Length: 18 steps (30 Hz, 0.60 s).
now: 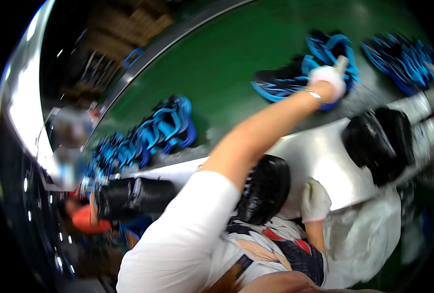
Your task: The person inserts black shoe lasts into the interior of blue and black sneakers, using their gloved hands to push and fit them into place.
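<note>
My left hand (328, 80), in a white glove, reaches far out over a green work surface to a black-and-blue shoe (283, 83). It is closed at the shoe's ankle opening; one finger sticks up, and motion blurs the rest. A matching shoe (335, 46) stands just behind. My right hand (316, 201), also gloved, is low over a shiny metal ledge (319, 161). Its fingers are curled together, and their inner side is hidden. Beside it on the left is a glossy black rounded piece with a studded face (265, 188).
More black-and-blue shoes stand at the far right (402, 61) and in a row at the left (165, 122). Black wrapped bulky pieces sit on the ledge at the right (378, 141) and left (136, 198). A white plastic bag (366, 239) hangs below. A person in orange (90, 217) is at the left.
</note>
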Each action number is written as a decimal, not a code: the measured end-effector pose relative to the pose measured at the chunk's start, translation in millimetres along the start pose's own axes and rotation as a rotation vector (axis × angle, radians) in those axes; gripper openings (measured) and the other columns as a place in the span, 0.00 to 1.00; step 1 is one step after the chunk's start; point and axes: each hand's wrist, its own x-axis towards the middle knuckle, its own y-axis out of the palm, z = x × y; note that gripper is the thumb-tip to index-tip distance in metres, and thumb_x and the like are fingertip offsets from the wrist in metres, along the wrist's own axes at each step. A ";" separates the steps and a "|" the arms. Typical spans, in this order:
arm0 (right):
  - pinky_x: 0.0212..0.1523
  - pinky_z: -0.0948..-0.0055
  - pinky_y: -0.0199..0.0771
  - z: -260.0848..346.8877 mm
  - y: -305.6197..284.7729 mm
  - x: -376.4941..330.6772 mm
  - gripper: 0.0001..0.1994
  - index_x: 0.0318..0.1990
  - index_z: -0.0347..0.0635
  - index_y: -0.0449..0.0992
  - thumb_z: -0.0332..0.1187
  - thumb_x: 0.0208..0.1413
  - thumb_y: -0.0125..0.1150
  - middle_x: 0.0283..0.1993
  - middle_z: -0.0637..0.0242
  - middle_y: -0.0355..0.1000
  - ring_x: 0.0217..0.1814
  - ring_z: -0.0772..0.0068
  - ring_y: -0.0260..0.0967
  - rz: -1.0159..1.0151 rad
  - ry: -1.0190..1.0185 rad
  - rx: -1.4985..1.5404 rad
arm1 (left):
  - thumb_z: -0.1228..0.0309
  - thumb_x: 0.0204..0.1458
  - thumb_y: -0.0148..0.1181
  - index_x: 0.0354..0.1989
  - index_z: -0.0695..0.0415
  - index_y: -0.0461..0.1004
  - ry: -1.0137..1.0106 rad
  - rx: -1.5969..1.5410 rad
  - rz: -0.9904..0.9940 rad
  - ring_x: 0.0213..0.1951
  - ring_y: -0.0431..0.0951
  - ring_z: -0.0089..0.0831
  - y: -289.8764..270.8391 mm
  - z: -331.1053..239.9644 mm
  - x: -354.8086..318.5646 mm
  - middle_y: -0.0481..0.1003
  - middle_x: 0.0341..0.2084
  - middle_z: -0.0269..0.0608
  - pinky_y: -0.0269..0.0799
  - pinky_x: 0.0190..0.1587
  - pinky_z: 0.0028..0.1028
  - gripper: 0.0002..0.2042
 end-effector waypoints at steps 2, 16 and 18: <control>0.37 0.59 0.74 -6.1 5.3 -3.8 0.04 0.36 0.41 0.77 0.30 0.56 0.59 0.34 0.56 0.75 0.35 0.50 0.73 0.036 0.040 -0.035 | 0.66 0.52 0.53 0.63 0.46 0.64 0.093 0.066 0.056 0.50 0.78 0.50 1.5 -0.9 19.5 0.77 0.48 0.54 0.73 0.52 0.42 0.26; 0.39 0.60 0.72 5.6 6.3 -1.6 0.08 0.36 0.39 0.76 0.32 0.60 0.52 0.34 0.58 0.75 0.35 0.54 0.74 0.053 0.104 -0.036 | 0.47 0.46 0.59 0.51 0.48 0.77 0.171 0.156 0.107 0.46 0.80 0.44 -19.7 60.9 -15.2 0.79 0.43 0.45 0.75 0.47 0.38 0.27; 0.40 0.60 0.73 -0.5 10.7 -4.8 0.08 0.36 0.39 0.76 0.32 0.61 0.52 0.35 0.58 0.76 0.36 0.55 0.74 0.033 0.094 -0.003 | 0.44 0.47 0.59 0.54 0.46 0.76 0.169 0.260 0.123 0.46 0.79 0.43 -31.6 79.9 -34.0 0.79 0.44 0.44 0.76 0.47 0.37 0.28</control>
